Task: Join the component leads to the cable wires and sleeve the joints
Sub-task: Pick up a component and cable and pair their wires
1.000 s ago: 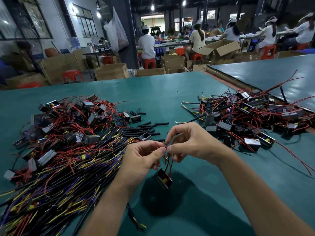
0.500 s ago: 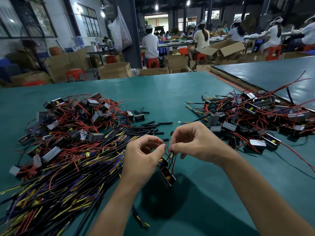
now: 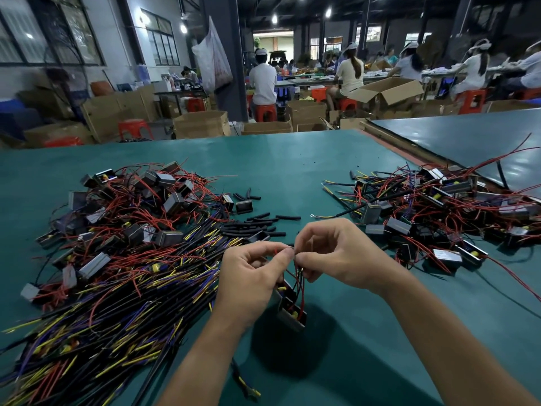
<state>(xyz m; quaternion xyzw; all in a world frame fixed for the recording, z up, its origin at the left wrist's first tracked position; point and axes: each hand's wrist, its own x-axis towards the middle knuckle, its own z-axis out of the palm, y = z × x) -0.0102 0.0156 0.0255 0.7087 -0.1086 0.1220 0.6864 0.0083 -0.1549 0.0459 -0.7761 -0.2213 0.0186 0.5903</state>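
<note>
At lower centre of the frame, my left hand (image 3: 251, 276) and right hand (image 3: 336, 256) met fingertip to fingertip, each pinching the thin red and black leads (image 3: 301, 288) above the green tabletop (image 3: 292, 159). The component (image 3: 291, 313) hung from those leads, just below my left hand. Black sleeves (image 3: 257, 227) lay above the hands. Cable wires (image 3: 117, 288) filled the left, and a second heap of components (image 3: 439, 212) occupied the right.

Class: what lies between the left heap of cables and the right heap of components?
Head view: loose black sleeving pieces, then the left hand and right hand pinching red leads; farther back, mostly bare green table.
</note>
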